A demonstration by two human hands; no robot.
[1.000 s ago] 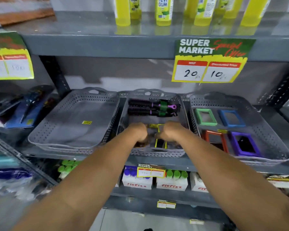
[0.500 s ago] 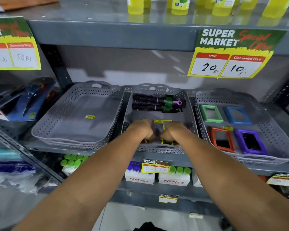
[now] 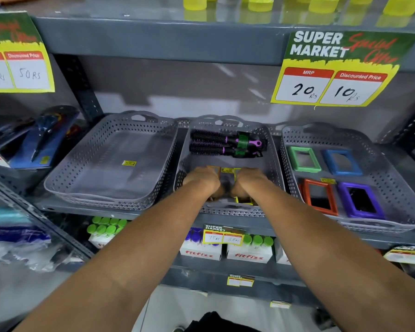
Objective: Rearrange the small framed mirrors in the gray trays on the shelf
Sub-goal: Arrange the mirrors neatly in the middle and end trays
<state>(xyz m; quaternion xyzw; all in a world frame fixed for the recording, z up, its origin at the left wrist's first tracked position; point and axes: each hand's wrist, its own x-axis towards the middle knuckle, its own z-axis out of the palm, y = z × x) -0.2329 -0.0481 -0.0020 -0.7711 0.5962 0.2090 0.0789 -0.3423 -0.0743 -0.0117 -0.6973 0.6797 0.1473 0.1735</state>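
Observation:
Three gray perforated trays stand side by side on the shelf. In the middle tray (image 3: 228, 209) my left hand (image 3: 203, 182) is curled over a brown-framed mirror (image 3: 216, 170), and my right hand (image 3: 248, 184) is curled over a yellow-framed mirror (image 3: 243, 201). Both mirrors are mostly hidden under my hands. In the right tray (image 3: 381, 226) lie a green mirror (image 3: 294, 156), a blue mirror (image 3: 331, 161), an orange mirror (image 3: 306, 195) and a purple mirror (image 3: 345, 200). The left tray (image 3: 94, 195) holds only a yellow sticker.
Two black and purple round hair brushes (image 3: 225, 144) lie at the back of the middle tray. Price signs hang from the shelf above. Packaged goods sit to the left, and boxes of bottles stand on the shelf below.
Both hands stay at the front of the middle tray on the two mirrors. Only the view has shifted slightly.

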